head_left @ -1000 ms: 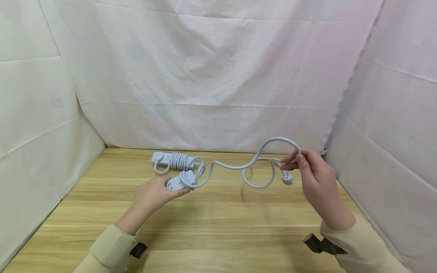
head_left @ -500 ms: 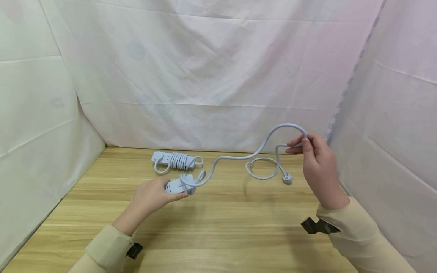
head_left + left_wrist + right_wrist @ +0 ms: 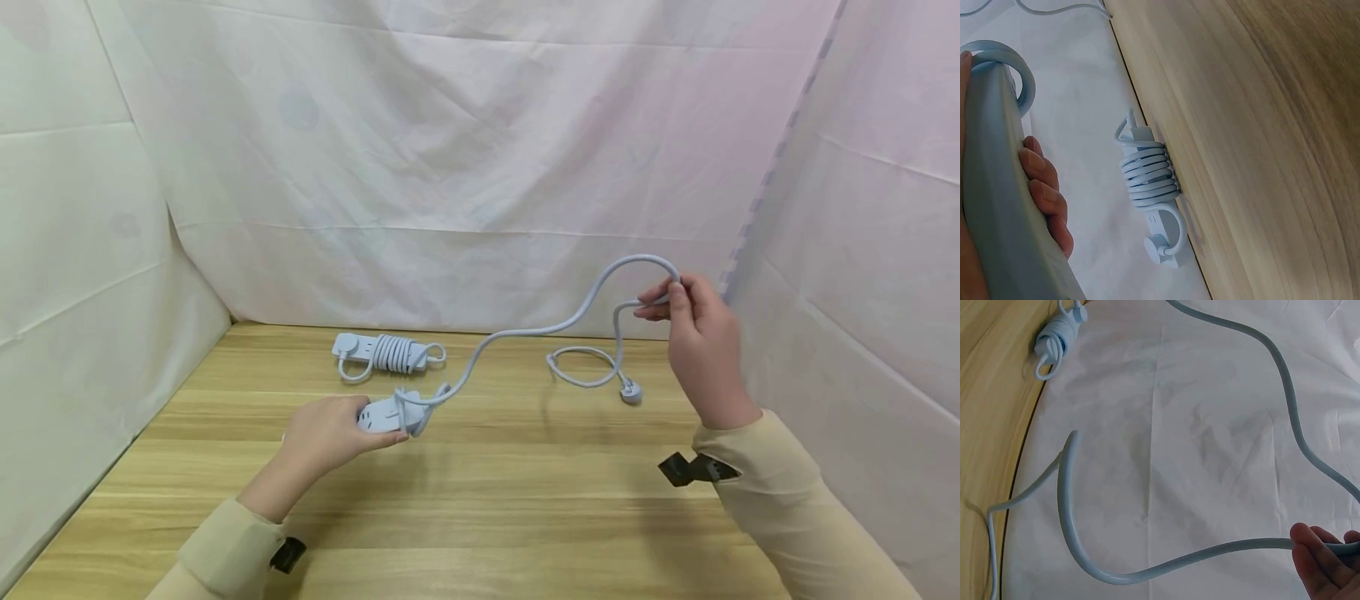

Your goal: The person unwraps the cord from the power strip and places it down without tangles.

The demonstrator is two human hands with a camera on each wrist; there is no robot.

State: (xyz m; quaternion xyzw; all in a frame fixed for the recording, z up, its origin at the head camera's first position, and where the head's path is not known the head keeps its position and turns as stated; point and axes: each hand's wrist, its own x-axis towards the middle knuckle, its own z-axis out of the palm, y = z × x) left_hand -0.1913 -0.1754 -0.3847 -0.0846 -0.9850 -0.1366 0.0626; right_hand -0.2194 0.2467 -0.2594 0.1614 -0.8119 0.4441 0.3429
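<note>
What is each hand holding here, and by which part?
The left hand grips a power strip by the sides of its body; the right hand pinches the cord partway along, between strip and plug.

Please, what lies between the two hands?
In the head view: the power strip in the left hand, its raised cord reaching the right hand, and the plug on the table.

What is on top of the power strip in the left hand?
In the head view, a turn of cord crosses the right end of the power strip, with outlets showing near the left hand. The surface under the cord and inside the grip is covered.
</note>
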